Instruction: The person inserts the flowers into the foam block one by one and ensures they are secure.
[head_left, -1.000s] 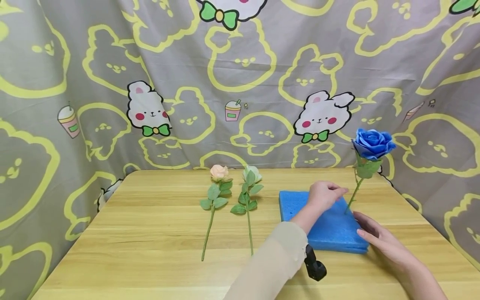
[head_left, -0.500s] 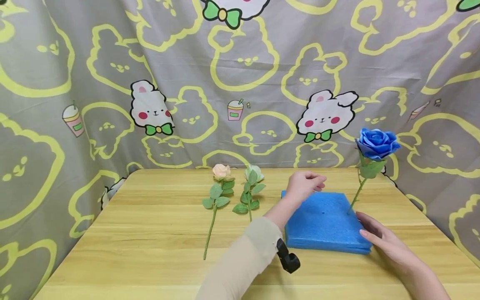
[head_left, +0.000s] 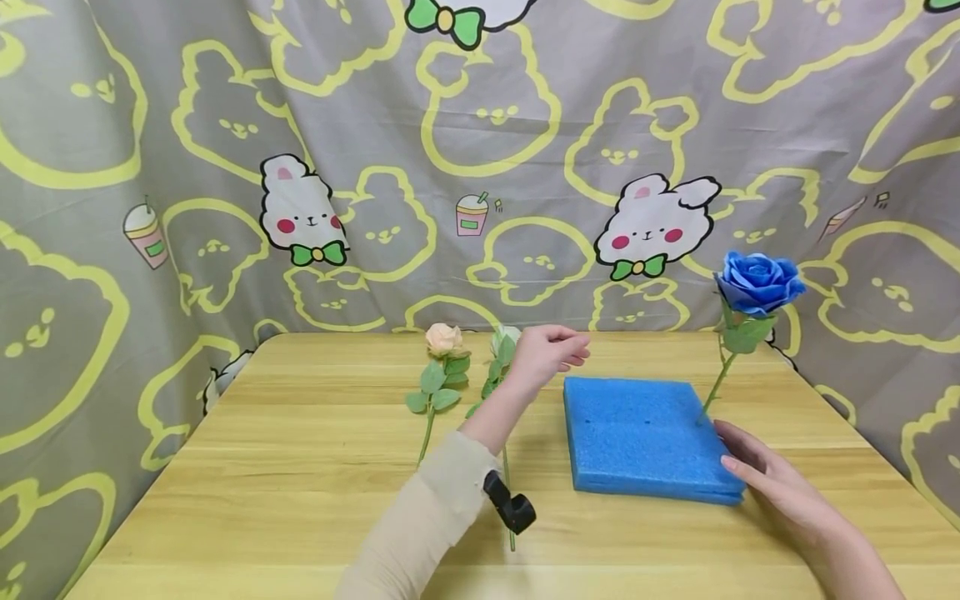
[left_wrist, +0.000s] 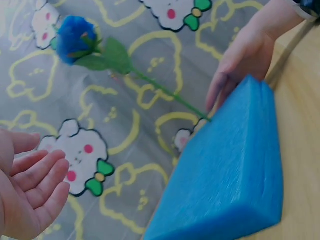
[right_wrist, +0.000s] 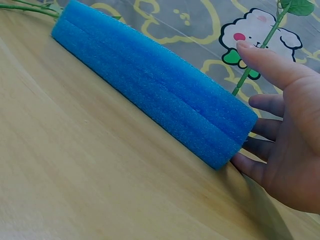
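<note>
A blue artificial rose stands, slightly tilted, with its stem in the right side of a blue foam block. My right hand rests against the block's right edge, its fingers fairly straight along that side. Nothing is held by my left hand, which is in the air left of the block; its fingers look relaxed in the left wrist view. Behind that hand and forearm lies a pale green-white rose, partly hidden. A peach rose lies further left, the lower end of its stem covered by the sleeve.
Small dark holes show in the block's top. The wooden table stretches left and in front of the block. A patterned curtain hangs behind and at both sides. A black strap mount sits on my left wrist.
My left hand has moved left, away from the blue rose and across the foam block, to near the pale green-white rose. My right hand has stayed at the block's edge.
</note>
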